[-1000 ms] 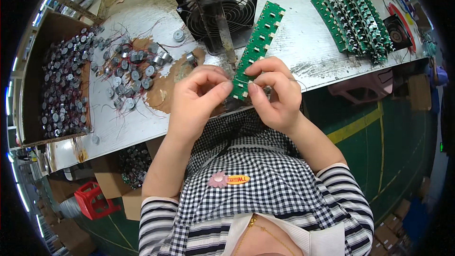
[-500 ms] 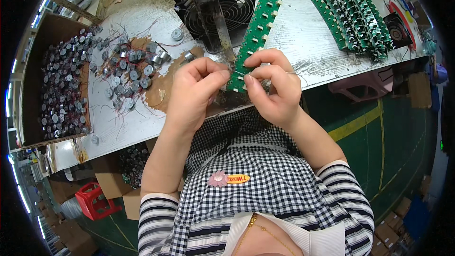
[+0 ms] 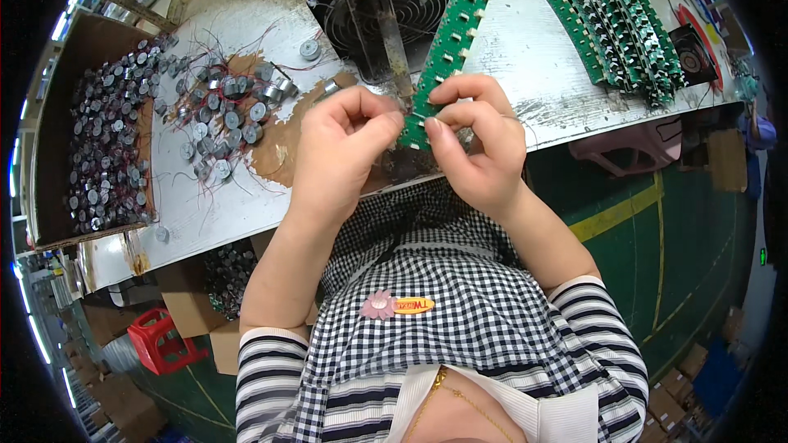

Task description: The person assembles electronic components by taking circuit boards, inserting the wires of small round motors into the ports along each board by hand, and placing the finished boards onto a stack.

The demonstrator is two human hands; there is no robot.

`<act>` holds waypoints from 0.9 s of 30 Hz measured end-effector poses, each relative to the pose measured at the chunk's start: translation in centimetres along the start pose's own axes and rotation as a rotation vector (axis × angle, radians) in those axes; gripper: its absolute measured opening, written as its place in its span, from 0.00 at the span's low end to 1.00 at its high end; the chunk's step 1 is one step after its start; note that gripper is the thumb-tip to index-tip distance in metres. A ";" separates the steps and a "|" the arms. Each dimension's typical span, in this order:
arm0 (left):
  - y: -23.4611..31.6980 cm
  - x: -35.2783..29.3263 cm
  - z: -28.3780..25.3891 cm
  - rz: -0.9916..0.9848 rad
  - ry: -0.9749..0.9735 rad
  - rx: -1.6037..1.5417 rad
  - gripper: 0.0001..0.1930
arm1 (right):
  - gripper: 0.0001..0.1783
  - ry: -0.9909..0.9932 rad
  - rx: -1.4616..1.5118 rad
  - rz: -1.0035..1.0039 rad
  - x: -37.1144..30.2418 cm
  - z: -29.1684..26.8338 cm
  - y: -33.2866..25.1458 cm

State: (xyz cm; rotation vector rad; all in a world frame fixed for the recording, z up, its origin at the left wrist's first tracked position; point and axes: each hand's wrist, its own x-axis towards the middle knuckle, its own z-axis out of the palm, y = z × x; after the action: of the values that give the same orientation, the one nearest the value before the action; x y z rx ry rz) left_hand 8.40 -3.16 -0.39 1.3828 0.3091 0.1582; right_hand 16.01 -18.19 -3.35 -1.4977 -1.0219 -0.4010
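A long green circuit board (image 3: 453,43) with small white connectors lies slantwise in front of me. My right hand (image 3: 483,148) is closed in a pinch at the right edge of its near end. Just left of that end, my left hand (image 3: 343,146) is closed with thumb and forefinger pressed together; whatever is between them is hidden. Between my hands and the fan, a soldering iron (image 3: 394,47) on a stand points its tip down beside the board, close to my left fingertips. Several small round motors (image 3: 232,119) with thin red wires lie loose to the left.
Behind the iron stands a black fan (image 3: 349,20). A cardboard box (image 3: 51,156) full of motors sits at the left table end. Several more green boards (image 3: 611,37) are stacked at the right. A red stool (image 3: 164,340) stands on the floor at lower left.
The whole view has shifted slightly. Both hands and the board keep nearly the same places relative to the soldering iron.
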 end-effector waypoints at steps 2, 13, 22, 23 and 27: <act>0.2 0.2 0.1 0.081 0.007 0.028 0.04 | 0.06 0.009 -0.010 -0.037 0.3 0.0 0.1; 0.1 -0.4 -0.4 0.026 -0.050 0.103 0.04 | 0.06 -0.032 0.155 0.081 -1.4 -0.4 -0.2; 0.2 0.1 -0.5 -0.030 -0.104 0.014 0.05 | 0.05 0.010 0.070 0.041 -1.1 0.1 -0.2; 0.2 0.2 -0.5 -0.008 -0.107 0.025 0.05 | 0.05 0.012 0.075 0.066 -1.0 0.1 -0.3; 0.3 0.6 -0.5 0.039 -0.101 0.020 0.05 | 0.06 0.004 0.011 0.028 -0.2 0.2 -0.1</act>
State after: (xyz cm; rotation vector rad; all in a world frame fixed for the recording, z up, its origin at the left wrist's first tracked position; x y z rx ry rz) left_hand 8.88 -2.45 -0.23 1.4124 0.2003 0.1167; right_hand 15.72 -18.09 -3.51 -1.4994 -0.9978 -0.3777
